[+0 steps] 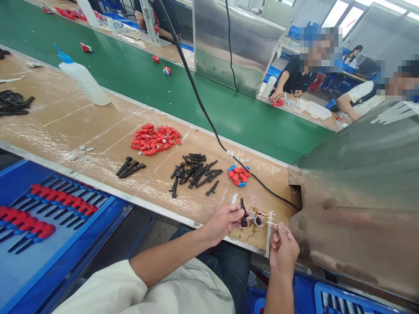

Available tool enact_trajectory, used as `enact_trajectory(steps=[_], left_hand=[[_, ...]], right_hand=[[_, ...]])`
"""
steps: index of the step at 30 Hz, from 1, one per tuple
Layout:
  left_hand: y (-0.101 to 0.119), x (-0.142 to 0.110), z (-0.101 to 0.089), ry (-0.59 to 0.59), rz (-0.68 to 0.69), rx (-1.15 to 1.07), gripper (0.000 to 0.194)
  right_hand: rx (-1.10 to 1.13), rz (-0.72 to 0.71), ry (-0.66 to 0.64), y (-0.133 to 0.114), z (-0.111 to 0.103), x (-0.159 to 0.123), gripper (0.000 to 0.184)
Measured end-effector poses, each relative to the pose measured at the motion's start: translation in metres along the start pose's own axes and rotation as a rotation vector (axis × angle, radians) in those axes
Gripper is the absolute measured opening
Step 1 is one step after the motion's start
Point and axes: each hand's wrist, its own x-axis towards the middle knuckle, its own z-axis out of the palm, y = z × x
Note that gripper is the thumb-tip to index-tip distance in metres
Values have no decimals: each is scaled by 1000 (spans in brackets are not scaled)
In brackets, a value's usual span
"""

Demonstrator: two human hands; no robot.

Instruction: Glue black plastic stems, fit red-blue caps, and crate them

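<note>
My left hand point(225, 222) grips a black plastic toy piece point(243, 212), shaped like a small rod with a wider end, and holds it upright. My right hand point(284, 246) pinches a thin wooden stick point(272, 223) whose far end reaches to a small clear cup point(259, 221) of dark liquid. Whether the tip touches the liquid I cannot tell. More thin sticks lie behind the cup. Up and left of my left hand lies a heap of similar black pieces point(196, 172). A cluster of red and blue plastic pieces point(238, 175) rests behind my hands.
A black cable point(204, 111) hangs across the bench to the metal panel point(356, 205) at right. Red parts point(155, 139) and a white squeeze bottle point(85, 83) stand left, beside a green conveyor belt point(131, 83). Blue trays point(62, 266) hold assembled pieces. Co-workers sit across the belt.
</note>
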Motion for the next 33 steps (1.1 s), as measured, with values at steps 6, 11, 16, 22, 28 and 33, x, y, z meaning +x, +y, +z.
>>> enact_trajectory(steps=[6, 11, 16, 22, 28, 33], left_hand=[[-2, 6, 4, -20, -49, 3, 52], [-3, 7, 9, -87, -154, -29, 50], [-8, 5, 11, -141, -262, -121, 47], [-11, -1, 11, -157, -326, -151, 39], [-9, -2, 10, -150, -322, -110, 44], [-8, -3, 10, -143, -263, 17, 52]], right_hand=[[102, 155, -62, -20, 1, -2, 50], [130, 103, -91, -41, 4, -17, 42], [7, -191, 14, -53, 7, -46, 31], [-130, -275, -37, -51, 9, -62, 24], [-302, -292, -58, -44, 9, -66, 24], [-482, -440, -52, -45, 9, -70, 17]])
